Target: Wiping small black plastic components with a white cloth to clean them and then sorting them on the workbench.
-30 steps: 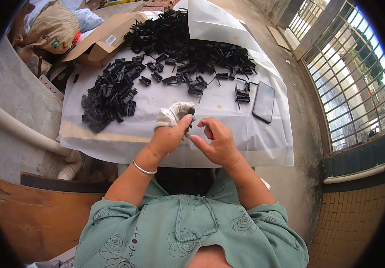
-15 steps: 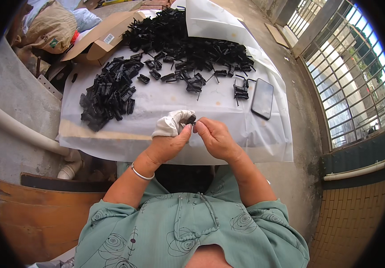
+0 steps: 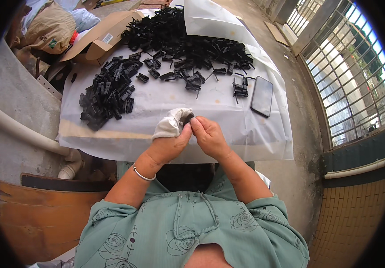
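Above the near part of the table, my left hand (image 3: 173,142) is closed on a small black plastic part (image 3: 187,118). A white cloth glove (image 3: 168,125) covers the fingers of this hand, while its thumb is bare. My right hand (image 3: 210,136), bare, pinches the same part from the right, thumb and forefinger together. Most of the part is hidden by the fingers. Beyond my hands lie a heap of similar black parts (image 3: 107,91) on the left and a larger heap with thin sprigs (image 3: 192,52) farther back.
White sheeting (image 3: 219,149) covers the table. A phone (image 3: 262,96) lies at the right, beside a black piece with thin stems (image 3: 240,89). An open cardboard box (image 3: 101,44) stands at the back left. A wall pipe (image 3: 27,131) runs along the left; a barred window (image 3: 344,76) is at the right.
My right hand has shifted slightly left and up, its fingertips closer over the black part, which shows less now. The heaps and phone stay as they were.
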Demonstrator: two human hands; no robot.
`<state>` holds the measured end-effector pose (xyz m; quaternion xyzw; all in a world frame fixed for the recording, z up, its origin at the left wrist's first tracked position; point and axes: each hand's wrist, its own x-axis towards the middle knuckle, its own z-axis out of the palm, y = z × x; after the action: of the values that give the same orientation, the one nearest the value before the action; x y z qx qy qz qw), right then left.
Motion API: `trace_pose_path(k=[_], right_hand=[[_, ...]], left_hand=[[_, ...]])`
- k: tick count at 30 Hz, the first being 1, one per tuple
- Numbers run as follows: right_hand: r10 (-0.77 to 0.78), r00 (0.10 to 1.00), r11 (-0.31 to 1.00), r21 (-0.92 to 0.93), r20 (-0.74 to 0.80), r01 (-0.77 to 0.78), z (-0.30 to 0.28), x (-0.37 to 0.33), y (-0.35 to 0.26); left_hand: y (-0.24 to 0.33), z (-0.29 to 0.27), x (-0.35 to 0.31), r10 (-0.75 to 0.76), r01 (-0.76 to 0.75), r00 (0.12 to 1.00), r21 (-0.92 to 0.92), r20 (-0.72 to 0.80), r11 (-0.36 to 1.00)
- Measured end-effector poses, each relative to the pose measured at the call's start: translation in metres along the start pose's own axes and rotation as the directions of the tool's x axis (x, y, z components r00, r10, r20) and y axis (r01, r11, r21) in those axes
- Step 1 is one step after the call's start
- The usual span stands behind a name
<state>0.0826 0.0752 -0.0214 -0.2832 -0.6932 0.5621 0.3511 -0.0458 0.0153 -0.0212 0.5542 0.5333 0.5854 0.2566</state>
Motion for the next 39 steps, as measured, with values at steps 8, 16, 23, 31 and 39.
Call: trace_pose_path(k=[8, 16, 23, 31, 39], right_hand=[[0.045, 0.992, 0.909, -0.417, 0.115, 0.007, -0.024, -0.002, -0.017], [-0.061, 0.997, 0.978, -0.198, 0.050, 0.069, -0.017, 0.002, -0.020], [0.009, 0.984, 0.972, -0.234, 0.175, 0.033, -0.017, 0.000, -0.024], [0.194, 0.941, 0.928, -0.363, 0.279, -0.083, -0.010, 0.006, -0.029], [-0.086, 0.981, 0.980, -0.165, 0.176, 0.116, -0.009, -0.006, -0.026]], left_hand=[[0.003, -0.022, 0.006, -0.428, 0.467, 0.884, -0.403, 0.187, 0.787], [0.027, -0.017, 0.004, -0.285, 0.369, 0.895, -0.211, 0.344, 0.905], [0.013, -0.015, 0.004, -0.202, 0.275, 0.939, -0.256, 0.277, 0.927], [0.011, -0.017, -0.003, -0.115, 0.147, 0.955, -0.102, 0.274, 0.984], [0.002, -0.018, 0.000, -0.010, 0.023, 0.975, -0.056, 0.222, 0.998]])
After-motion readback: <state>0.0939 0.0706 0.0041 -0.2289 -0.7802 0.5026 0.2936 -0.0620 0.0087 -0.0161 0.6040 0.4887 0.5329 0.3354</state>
